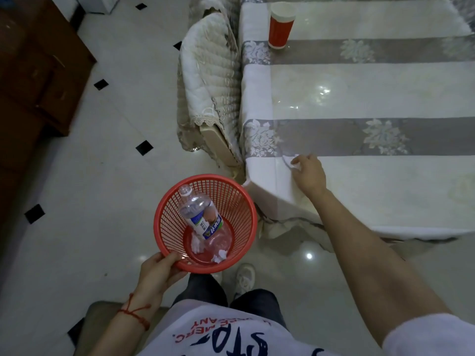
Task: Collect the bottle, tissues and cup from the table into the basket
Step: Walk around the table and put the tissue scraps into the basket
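My left hand point(159, 269) grips the near rim of a red mesh basket point(240, 201), held above the floor beside the table's corner. Inside it a clear plastic bottle point(201, 217) leans with its neck up, and two crumpled white tissues point(196, 244) lie at the bottom. My right hand point(309, 173) rests at the table's near left edge, fingers closed around a crumpled white tissue point(293, 160). A red paper cup point(280, 28) with a white rim stands upright at the table's far left.
The table point(372, 86) wears a glossy striped grey-and-cream cloth. A chair point(208, 80) with a quilted cover stands against its left side. A dark wooden cabinet point(33, 80) is at the far left. My feet and a shoe point(244, 277) are below the basket.
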`<state>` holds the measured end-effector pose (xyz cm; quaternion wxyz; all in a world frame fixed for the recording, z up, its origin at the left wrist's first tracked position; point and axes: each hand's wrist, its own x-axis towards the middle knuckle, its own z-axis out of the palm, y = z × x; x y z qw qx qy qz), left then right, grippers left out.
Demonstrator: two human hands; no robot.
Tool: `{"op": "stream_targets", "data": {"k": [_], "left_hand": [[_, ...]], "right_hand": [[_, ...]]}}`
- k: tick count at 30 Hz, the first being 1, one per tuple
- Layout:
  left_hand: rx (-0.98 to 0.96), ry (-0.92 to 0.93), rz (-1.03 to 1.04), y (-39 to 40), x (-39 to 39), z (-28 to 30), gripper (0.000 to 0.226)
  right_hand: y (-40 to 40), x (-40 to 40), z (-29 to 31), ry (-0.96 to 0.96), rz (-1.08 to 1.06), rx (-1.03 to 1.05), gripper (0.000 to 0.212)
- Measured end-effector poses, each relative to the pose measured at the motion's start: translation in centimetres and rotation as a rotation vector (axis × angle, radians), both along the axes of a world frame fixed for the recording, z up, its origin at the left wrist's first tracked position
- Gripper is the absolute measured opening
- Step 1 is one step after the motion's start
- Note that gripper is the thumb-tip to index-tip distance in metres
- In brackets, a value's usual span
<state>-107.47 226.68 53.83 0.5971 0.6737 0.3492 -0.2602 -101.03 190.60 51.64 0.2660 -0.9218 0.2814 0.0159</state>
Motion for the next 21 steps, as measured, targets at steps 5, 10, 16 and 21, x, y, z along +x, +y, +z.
{"op": "stream_targets", "data": {"k": [5, 10, 16, 21], "left_hand": [[-0.009, 0.016, -0.004, -0.4, 0.2, -0.5, 0.006], [-0.018, 0.02, 0.001, -0.6, 0.2, -0.9, 0.007], [-0.043, 0.017, 0.055, 0.6, 0.1, -1.1, 0.006], [-0.072, 0.019, 0.186, 3.3, -0.9, -0.9, 0.02]], "right_hand": [[5.4, -1.4, 3.6, -0.347, -0.015, 0.195, 0.02], [13.8, -4.6, 4.3, -0.223, 0.327, 0.292, 0.025], [16.5, -5.3, 3.5, -0.02, 0.569, 0.329, 0.04], [15.5, -3.6, 3.3, -0.296, 0.144, 0.52, 0.026]]}}
